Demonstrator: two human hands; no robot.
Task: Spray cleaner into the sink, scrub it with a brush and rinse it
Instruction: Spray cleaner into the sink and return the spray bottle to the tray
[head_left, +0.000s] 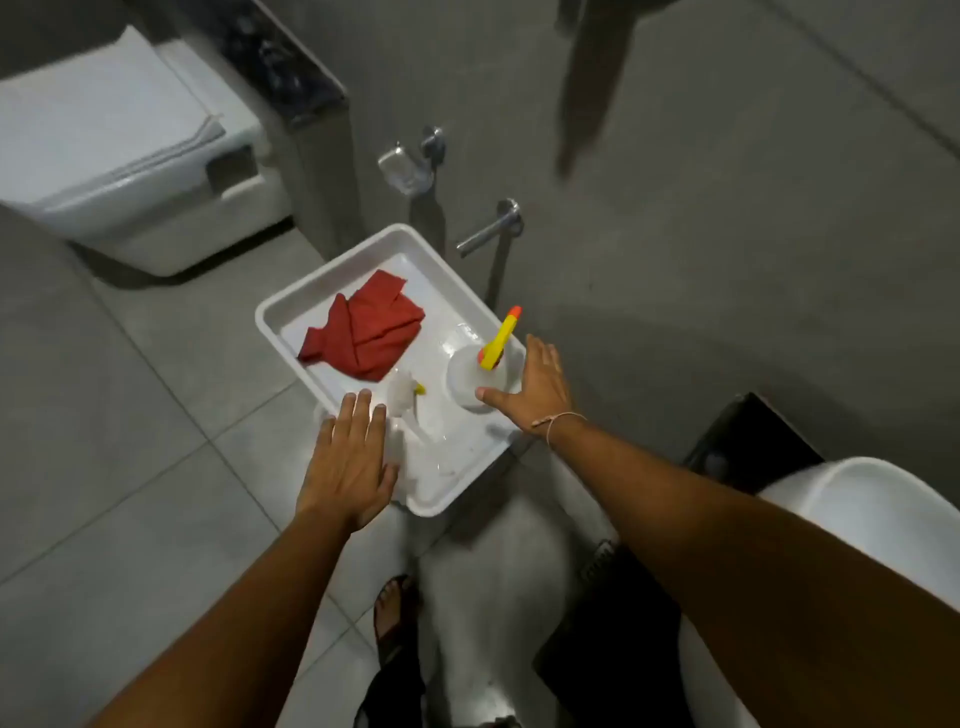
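Left grip: my left hand (349, 464) is spread flat, fingers apart, with nothing in it. It hangs over the near left corner of the tray (291, 305), fingertips just beside the bottle.

Right grip: my right hand (535, 388) is open too, palm down, holding nothing. The thumb points at the cup and lies just beside its near rim; whether it touches I cannot tell. A thin cord (558, 420) circles that wrist.

Bottle: a clear spray bottle (402, 400) with a small yellow part at its head stands in the tray, between my two hands.

Brush: the brush (500, 338) has a yellow handle tipped in orange. It stands tilted in a white cup (470, 382) at the tray's right side, handle leaning up and away from me.

Cloth: a red cloth (371, 330) lies crumpled in the far half of the tray, well apart from both hands.

Tray: white, rectangular, set cornerwise to me; what carries it is hidden under it.

Sink: a white basin rim (878, 499) shows at the lower right, partly behind my right forearm.

Wall: a metal tap (488, 231) and a soap holder (408, 166) stick out of the grey wall beyond the tray.

Toilet: a white toilet (140, 171) sits at the upper left.

Floor: grey tiles (130, 415); my sandalled foot (395, 618) shows below the tray.
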